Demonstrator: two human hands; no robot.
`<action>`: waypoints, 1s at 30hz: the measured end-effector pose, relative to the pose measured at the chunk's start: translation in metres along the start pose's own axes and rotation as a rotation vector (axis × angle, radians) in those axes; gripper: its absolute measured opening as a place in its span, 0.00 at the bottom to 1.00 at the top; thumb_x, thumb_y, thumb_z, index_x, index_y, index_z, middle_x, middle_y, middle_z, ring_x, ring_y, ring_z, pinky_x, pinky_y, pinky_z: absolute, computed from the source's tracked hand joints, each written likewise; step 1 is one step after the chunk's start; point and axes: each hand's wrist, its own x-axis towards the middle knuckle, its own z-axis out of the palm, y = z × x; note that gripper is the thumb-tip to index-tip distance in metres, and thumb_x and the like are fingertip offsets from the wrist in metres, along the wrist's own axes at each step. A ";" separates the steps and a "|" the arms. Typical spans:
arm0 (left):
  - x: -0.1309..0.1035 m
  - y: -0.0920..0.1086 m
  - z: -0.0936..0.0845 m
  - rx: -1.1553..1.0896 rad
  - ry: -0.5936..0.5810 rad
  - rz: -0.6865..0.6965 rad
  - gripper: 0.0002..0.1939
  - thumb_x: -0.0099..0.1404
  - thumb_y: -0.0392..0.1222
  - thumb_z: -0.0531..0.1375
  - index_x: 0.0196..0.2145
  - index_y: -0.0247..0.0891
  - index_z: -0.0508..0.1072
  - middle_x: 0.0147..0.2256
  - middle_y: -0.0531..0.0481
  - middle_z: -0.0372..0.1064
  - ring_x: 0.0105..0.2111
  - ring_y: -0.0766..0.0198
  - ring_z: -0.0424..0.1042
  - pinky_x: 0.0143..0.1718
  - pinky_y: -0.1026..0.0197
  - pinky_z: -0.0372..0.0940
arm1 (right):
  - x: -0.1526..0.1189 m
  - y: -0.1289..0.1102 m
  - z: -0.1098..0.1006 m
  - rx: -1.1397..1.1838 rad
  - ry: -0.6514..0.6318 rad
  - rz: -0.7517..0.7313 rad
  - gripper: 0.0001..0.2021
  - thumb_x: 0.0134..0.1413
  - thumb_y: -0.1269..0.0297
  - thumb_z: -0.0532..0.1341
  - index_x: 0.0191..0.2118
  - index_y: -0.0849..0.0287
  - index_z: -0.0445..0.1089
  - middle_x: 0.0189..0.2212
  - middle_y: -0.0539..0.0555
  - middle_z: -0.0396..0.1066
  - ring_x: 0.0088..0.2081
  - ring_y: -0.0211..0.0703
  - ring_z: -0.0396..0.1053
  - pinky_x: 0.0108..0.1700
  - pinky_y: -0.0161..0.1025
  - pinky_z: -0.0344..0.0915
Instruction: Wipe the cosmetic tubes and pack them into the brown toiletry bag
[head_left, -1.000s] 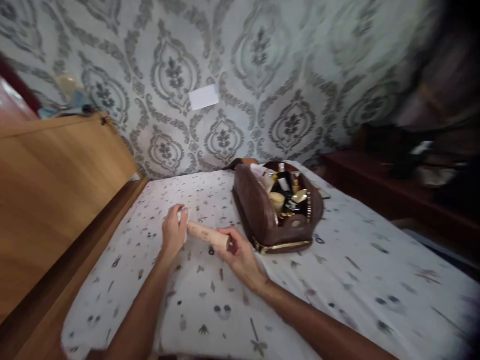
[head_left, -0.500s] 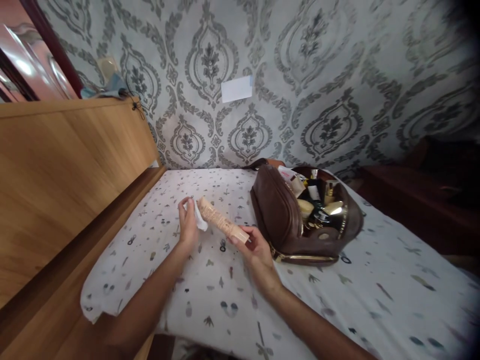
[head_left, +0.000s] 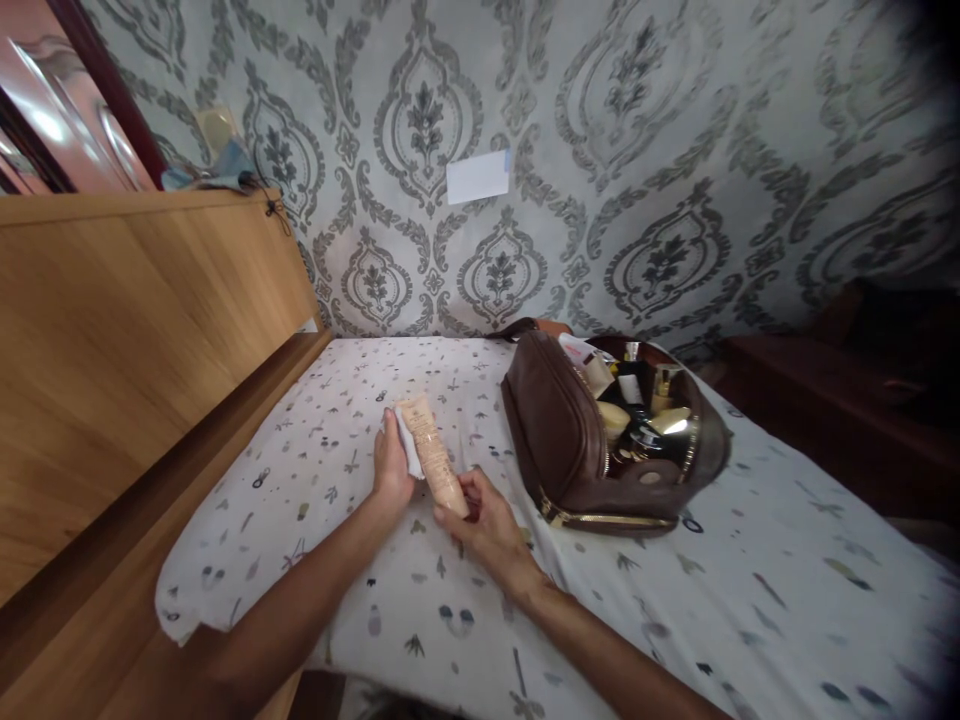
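A beige squeeze tube point(head_left: 429, 448) with small print is held at a slant above the patterned sheet. My right hand point(head_left: 486, 525) is closed around its lower end, thumb on top. Against the tube's left side my left hand point(head_left: 391, 462) presses a white wipe or tissue point(head_left: 409, 446), its fingers closed on the cloth and partly hidden behind it. To the right stands a brown cosmetic bag point(head_left: 555, 410), its top unzipped, with several bottles and a yellowish oval item point(head_left: 613, 418) inside.
The white printed sheet point(head_left: 420, 620) covers the surface under my hands. A wooden panel point(head_left: 150, 300) rises along the left side. Patterned wallpaper point(head_left: 499, 270) with a white paper point(head_left: 478, 177) on it stands behind. Dark furniture point(head_left: 810, 400) lies at the right.
The tube has turned to a steeper angle, its lower end moving left and down with my right hand. My left hand has shifted slightly right, bringing the white cloth against the tube's side.
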 end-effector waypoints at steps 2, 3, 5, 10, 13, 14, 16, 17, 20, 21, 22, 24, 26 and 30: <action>-0.011 0.000 0.007 -0.014 -0.013 -0.065 0.31 0.62 0.68 0.57 0.41 0.33 0.74 0.35 0.39 0.78 0.32 0.56 0.78 0.34 0.57 0.72 | 0.000 0.002 0.000 -0.011 0.012 -0.011 0.15 0.46 0.58 0.68 0.36 0.55 0.64 0.32 0.50 0.72 0.31 0.42 0.69 0.32 0.38 0.66; -0.016 -0.001 0.010 -0.026 -0.015 -0.096 0.30 0.61 0.66 0.60 0.42 0.33 0.73 0.35 0.39 0.78 0.33 0.54 0.79 0.34 0.56 0.72 | 0.000 0.002 -0.001 -0.024 0.025 -0.022 0.14 0.46 0.58 0.67 0.36 0.55 0.64 0.32 0.50 0.72 0.31 0.43 0.69 0.33 0.39 0.66; -0.022 -0.001 0.014 -0.047 -0.019 -0.122 0.27 0.58 0.61 0.66 0.43 0.34 0.72 0.37 0.39 0.78 0.36 0.52 0.79 0.37 0.54 0.73 | 0.001 0.002 -0.003 -0.055 0.049 -0.044 0.14 0.46 0.58 0.68 0.35 0.55 0.64 0.32 0.51 0.72 0.33 0.45 0.70 0.34 0.40 0.67; -0.023 -0.001 0.012 -0.088 -0.144 -0.073 0.28 0.49 0.55 0.73 0.40 0.33 0.72 0.37 0.39 0.78 0.40 0.49 0.79 0.40 0.53 0.73 | 0.000 -0.004 -0.007 -0.043 0.091 -0.048 0.15 0.45 0.55 0.70 0.36 0.55 0.68 0.33 0.52 0.73 0.35 0.48 0.71 0.34 0.41 0.68; -0.024 -0.001 0.012 -0.087 -0.203 -0.063 0.29 0.48 0.56 0.73 0.40 0.32 0.73 0.36 0.39 0.79 0.40 0.49 0.79 0.40 0.55 0.72 | 0.001 -0.009 -0.009 0.036 0.093 -0.027 0.17 0.43 0.53 0.71 0.37 0.56 0.71 0.33 0.52 0.74 0.34 0.47 0.71 0.35 0.41 0.68; -0.025 -0.001 0.013 -0.076 -0.228 -0.068 0.30 0.48 0.57 0.73 0.40 0.31 0.74 0.36 0.38 0.79 0.41 0.50 0.79 0.39 0.55 0.72 | 0.002 -0.010 -0.010 0.078 0.073 -0.014 0.18 0.44 0.52 0.71 0.38 0.56 0.72 0.32 0.52 0.74 0.33 0.46 0.71 0.36 0.42 0.68; -0.029 -0.002 0.013 -0.043 -0.296 -0.099 0.31 0.47 0.60 0.72 0.39 0.30 0.75 0.36 0.38 0.79 0.40 0.50 0.78 0.38 0.56 0.72 | 0.003 -0.014 -0.012 0.170 0.020 0.015 0.19 0.45 0.50 0.71 0.40 0.57 0.74 0.31 0.51 0.74 0.32 0.45 0.70 0.38 0.42 0.67; -0.030 -0.003 0.013 -0.024 -0.339 -0.121 0.32 0.47 0.61 0.72 0.38 0.30 0.76 0.35 0.39 0.79 0.40 0.51 0.78 0.37 0.57 0.72 | 0.003 -0.015 -0.012 0.218 -0.005 0.024 0.20 0.45 0.49 0.71 0.40 0.57 0.75 0.31 0.51 0.75 0.32 0.44 0.70 0.39 0.42 0.67; -0.034 -0.006 0.012 0.027 -0.449 -0.179 0.31 0.46 0.61 0.72 0.36 0.30 0.76 0.34 0.41 0.78 0.33 0.57 0.77 0.31 0.61 0.70 | 0.005 -0.019 -0.014 0.378 -0.042 0.033 0.20 0.45 0.49 0.72 0.39 0.59 0.77 0.34 0.52 0.76 0.35 0.44 0.71 0.41 0.41 0.66; -0.034 -0.007 0.012 0.034 -0.461 -0.181 0.30 0.46 0.60 0.72 0.36 0.31 0.76 0.33 0.42 0.78 0.31 0.59 0.76 0.30 0.62 0.69 | 0.006 -0.020 -0.014 0.434 -0.043 0.040 0.20 0.44 0.49 0.73 0.38 0.58 0.77 0.35 0.53 0.76 0.36 0.43 0.71 0.41 0.40 0.66; -0.034 -0.007 0.011 0.037 -0.461 -0.175 0.29 0.46 0.59 0.73 0.36 0.32 0.75 0.33 0.44 0.77 0.29 0.62 0.75 0.29 0.63 0.68 | 0.006 -0.021 -0.014 0.488 -0.040 0.052 0.20 0.42 0.50 0.74 0.38 0.58 0.77 0.35 0.53 0.76 0.36 0.43 0.71 0.41 0.40 0.67; -0.034 -0.008 0.011 0.037 -0.428 -0.133 0.29 0.45 0.57 0.74 0.36 0.34 0.74 0.31 0.48 0.76 0.28 0.64 0.73 0.30 0.63 0.68 | 0.007 -0.021 -0.014 0.576 -0.028 0.090 0.19 0.40 0.52 0.75 0.37 0.57 0.76 0.35 0.52 0.76 0.36 0.42 0.71 0.41 0.39 0.67; -0.034 -0.008 0.011 0.055 -0.376 -0.059 0.28 0.45 0.57 0.74 0.35 0.36 0.72 0.29 0.52 0.73 0.27 0.67 0.72 0.31 0.64 0.67 | 0.007 -0.020 -0.013 0.636 -0.013 0.128 0.20 0.39 0.54 0.76 0.38 0.56 0.75 0.33 0.50 0.76 0.35 0.40 0.71 0.42 0.39 0.68; -0.035 -0.012 0.010 0.147 -0.273 0.068 0.27 0.49 0.60 0.71 0.36 0.38 0.69 0.29 0.56 0.69 0.28 0.69 0.69 0.31 0.67 0.65 | 0.007 -0.014 -0.010 0.634 0.001 0.141 0.23 0.36 0.58 0.78 0.39 0.55 0.72 0.32 0.48 0.74 0.34 0.39 0.70 0.40 0.37 0.67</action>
